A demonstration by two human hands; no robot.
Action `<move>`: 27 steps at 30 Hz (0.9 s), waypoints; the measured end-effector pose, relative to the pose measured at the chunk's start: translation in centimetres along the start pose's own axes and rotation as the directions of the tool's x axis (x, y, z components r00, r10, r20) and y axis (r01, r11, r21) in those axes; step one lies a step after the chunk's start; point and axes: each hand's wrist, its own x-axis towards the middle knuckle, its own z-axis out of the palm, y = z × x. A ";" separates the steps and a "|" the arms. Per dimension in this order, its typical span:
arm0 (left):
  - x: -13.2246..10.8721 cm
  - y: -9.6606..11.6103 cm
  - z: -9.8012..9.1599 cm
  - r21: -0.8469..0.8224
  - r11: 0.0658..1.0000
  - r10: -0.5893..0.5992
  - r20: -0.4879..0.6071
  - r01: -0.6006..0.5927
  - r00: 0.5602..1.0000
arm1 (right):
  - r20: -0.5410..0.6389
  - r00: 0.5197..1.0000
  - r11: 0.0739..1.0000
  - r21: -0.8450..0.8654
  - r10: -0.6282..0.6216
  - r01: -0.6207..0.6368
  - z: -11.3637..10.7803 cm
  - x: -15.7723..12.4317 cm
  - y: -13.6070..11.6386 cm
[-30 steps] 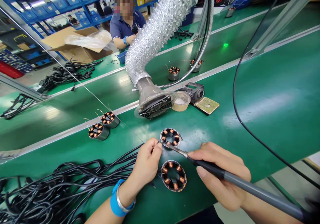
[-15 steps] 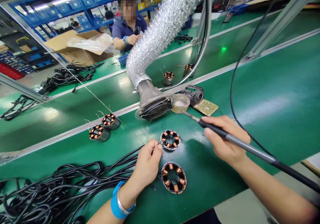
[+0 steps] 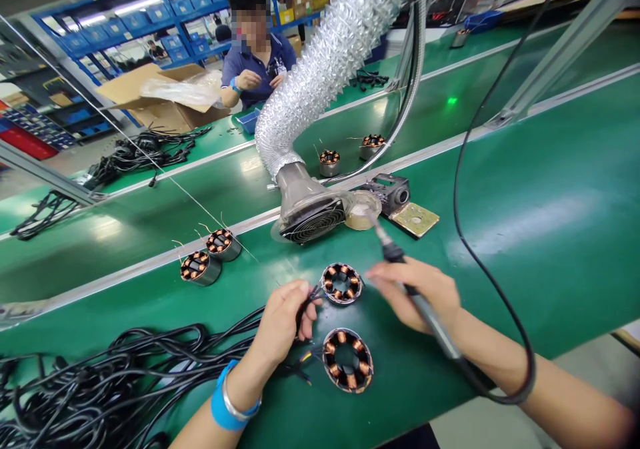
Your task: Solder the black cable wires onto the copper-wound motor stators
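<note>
My left hand (image 3: 286, 314) is closed on black cables (image 3: 309, 298), whose thin wire ends reach the left side of a copper-wound stator ring (image 3: 341, 283). A second stator ring (image 3: 347, 361) lies nearer me, with coloured wires beside its left edge. My right hand (image 3: 417, 292) grips a soldering iron (image 3: 425, 315), its blurred tip pointing up and left near a round pale dish (image 3: 363, 210). Behind the first ring stands a fume extractor nozzle (image 3: 313, 212). Right of the dish is a dark metal holder (image 3: 393, 194) with a yellowish pad (image 3: 416, 219).
A heap of black cables (image 3: 100, 382) covers the front left. Two wound stators (image 3: 201, 268) stand by the metal rail (image 3: 145, 261). The iron's black cord (image 3: 463, 229) loops at right. Across the line sits a person (image 3: 257, 62) near a cardboard box (image 3: 165, 99).
My right hand has moved left and towards me, with the iron now steeper and its tip off the dish's front edge. My left hand shifted slightly left, its fingers now around the cables.
</note>
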 end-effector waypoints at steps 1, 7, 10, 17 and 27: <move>0.1 0.1 -0.3 -0.009 1.000 -0.016 0.006 0.016 1.000 | 0.068 0.996 0.998 0.012 -0.059 0.059 0.7 0.4 -0.3; 0.0 1.0 -1.3 0.161 0.987 -0.006 -0.002 0.006 1.000 | 0.223 0.944 0.970 0.070 -0.242 0.232 3.5 1.4 -0.6; -0.1 1.4 -1.1 0.227 0.974 0.030 -0.049 -0.019 0.998 | 0.178 0.962 0.976 0.114 -0.206 0.188 3.7 0.9 -0.5; 0.5 1.1 -0.6 0.264 0.964 0.038 -0.040 -0.026 0.998 | 0.132 0.981 0.974 0.196 -0.140 0.113 3.9 0.6 -0.6; 0.3 1.8 -0.2 0.375 0.917 0.148 -0.006 -0.135 0.989 | 0.100 0.990 0.976 0.203 -0.097 0.075 4.4 0.7 -1.0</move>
